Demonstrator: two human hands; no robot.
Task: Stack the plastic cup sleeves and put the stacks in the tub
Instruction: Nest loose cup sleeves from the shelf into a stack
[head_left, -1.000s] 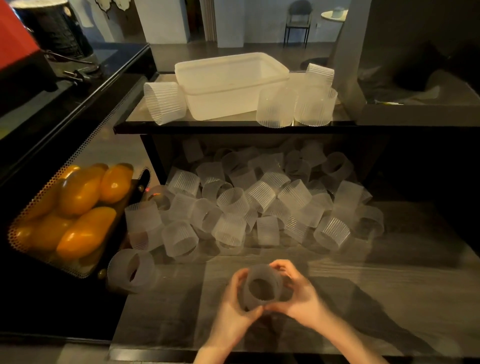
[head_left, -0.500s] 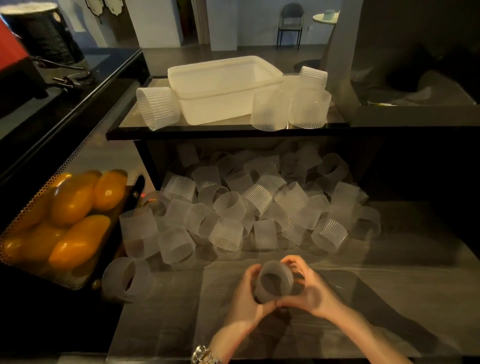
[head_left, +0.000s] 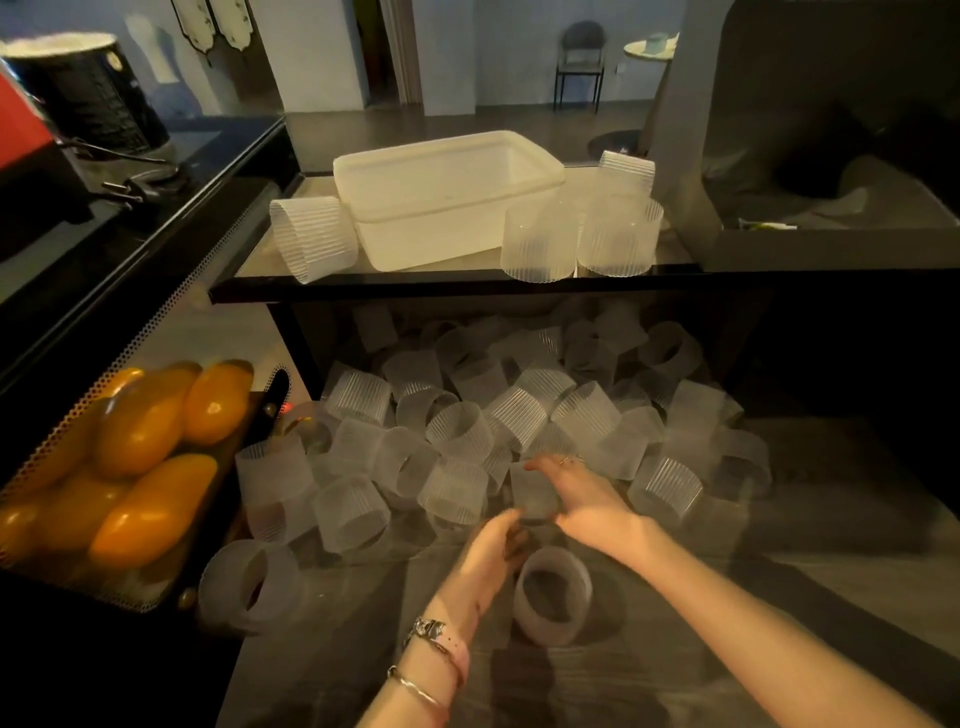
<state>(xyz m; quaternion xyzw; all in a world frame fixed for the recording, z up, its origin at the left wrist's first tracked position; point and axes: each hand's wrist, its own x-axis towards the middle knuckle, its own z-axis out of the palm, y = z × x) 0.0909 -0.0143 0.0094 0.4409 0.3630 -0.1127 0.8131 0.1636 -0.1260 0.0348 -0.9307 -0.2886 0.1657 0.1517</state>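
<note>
A started stack (head_left: 552, 597) is left on the tabletop (head_left: 727, 623) just beside the left hand (head_left: 488, 551), whose grip is loose and empty. A loose sleeve (head_left: 532, 493) at the pile's edge is touched by the right hand (head_left: 582, 499) (closure cannot be told). The tub (head_left: 447, 197) sits on the shelf, apparently empty.

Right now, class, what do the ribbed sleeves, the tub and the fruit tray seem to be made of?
Sleeves: likely thin frosted plastic, translucent, with fine vertical ribs.
Tub: probably milky white plastic, smooth and semi-translucent, with a rolled rim.
Fruit tray: looks like perforated metal, its edge dotted with small holes; hard to be sure in this light.
</note>
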